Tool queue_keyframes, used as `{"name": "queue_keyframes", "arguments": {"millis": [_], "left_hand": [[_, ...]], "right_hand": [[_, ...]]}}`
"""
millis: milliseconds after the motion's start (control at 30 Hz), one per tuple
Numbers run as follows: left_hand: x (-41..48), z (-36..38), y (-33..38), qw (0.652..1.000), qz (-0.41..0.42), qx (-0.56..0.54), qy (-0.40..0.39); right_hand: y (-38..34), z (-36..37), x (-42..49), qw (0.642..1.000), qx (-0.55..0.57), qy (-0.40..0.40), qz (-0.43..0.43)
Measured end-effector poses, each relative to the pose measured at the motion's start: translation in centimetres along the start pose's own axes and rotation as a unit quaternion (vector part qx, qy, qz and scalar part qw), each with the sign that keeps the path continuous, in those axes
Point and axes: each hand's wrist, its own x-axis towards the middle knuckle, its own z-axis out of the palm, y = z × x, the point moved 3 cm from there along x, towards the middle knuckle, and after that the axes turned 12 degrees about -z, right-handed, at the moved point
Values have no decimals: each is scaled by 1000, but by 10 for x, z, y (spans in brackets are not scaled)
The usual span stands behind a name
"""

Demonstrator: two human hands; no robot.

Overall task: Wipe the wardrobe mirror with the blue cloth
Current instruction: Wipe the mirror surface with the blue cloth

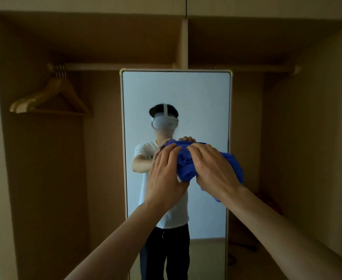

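Observation:
A tall mirror [176,93] in a pale frame stands upright in the middle of an open wooden wardrobe. A bunched blue cloth [186,164] is held up in front of the glass at about its mid height. My left hand [164,174] grips the cloth's left side, fingers curled over its top. My right hand [212,166] grips the right side, and more cloth hangs down behind it. The mirror shows the reflection of a person with both hands on the cloth. Whether the cloth touches the glass cannot be told.
Wooden hangers [51,98] hang from the rail [97,66] in the left compartment. A vertical divider [183,43] stands above the mirror. The right compartment is dark, with dim objects [245,235] low on its floor.

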Motion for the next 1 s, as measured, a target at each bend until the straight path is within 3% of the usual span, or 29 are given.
{"name": "queue_keyframes", "arguments": {"millis": [267, 567, 733, 1000], "left_hand": [[48, -18, 19, 997, 31, 41, 57], [102, -32, 45, 991, 70, 8, 115], [133, -28, 57, 987, 70, 103, 105], [173, -36, 74, 969, 95, 184, 133]], "right_hand": [[30, -23, 26, 997, -50, 46, -48], [85, -52, 58, 992, -110, 63, -3], [95, -73, 84, 978, -184, 92, -31], [108, -79, 111, 964, -224, 141, -2]]}}
